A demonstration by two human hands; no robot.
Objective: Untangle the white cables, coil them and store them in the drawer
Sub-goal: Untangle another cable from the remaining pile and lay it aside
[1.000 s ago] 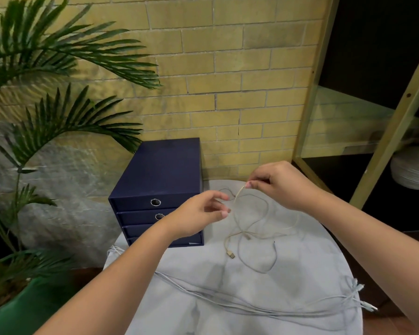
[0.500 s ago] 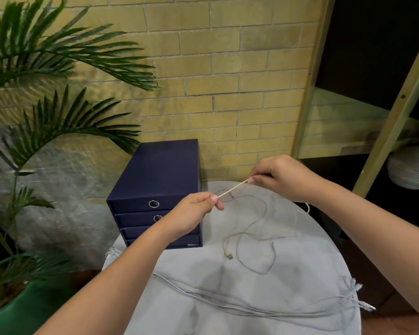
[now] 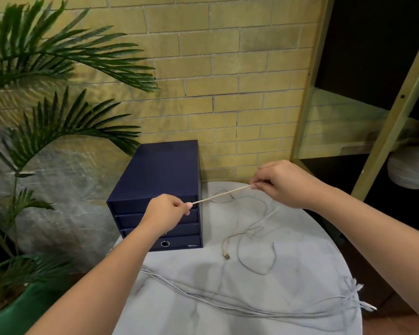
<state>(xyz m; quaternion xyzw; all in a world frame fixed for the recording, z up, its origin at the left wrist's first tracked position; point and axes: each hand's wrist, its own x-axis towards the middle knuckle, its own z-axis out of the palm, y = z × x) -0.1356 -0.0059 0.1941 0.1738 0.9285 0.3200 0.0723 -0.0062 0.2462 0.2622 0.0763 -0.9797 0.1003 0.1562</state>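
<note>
A thin white cable [image 3: 220,195] is stretched taut between my hands above the round table. My left hand [image 3: 167,211] pinches one end in front of the navy drawer unit [image 3: 160,170]. My right hand [image 3: 281,182] pinches the cable farther right and higher. The rest of that cable hangs down in loose loops [image 3: 254,238] on the table, with a USB plug [image 3: 226,255] lying at its end. A bundle of several long white cables [image 3: 228,301] lies straightened across the near part of the table. All drawers look closed.
The grey round table [image 3: 300,262] stands against a yellow brick wall. A palm plant in a green pot [image 3: 22,308] is at the left. A gold-framed shelf [image 3: 392,122] with a white ribbed vase [image 3: 411,170] is at the right.
My hands have moved apart, left hand going left and right hand going right, pulling a length of the thin cable straight between them. The loops on the table have shrunk.
</note>
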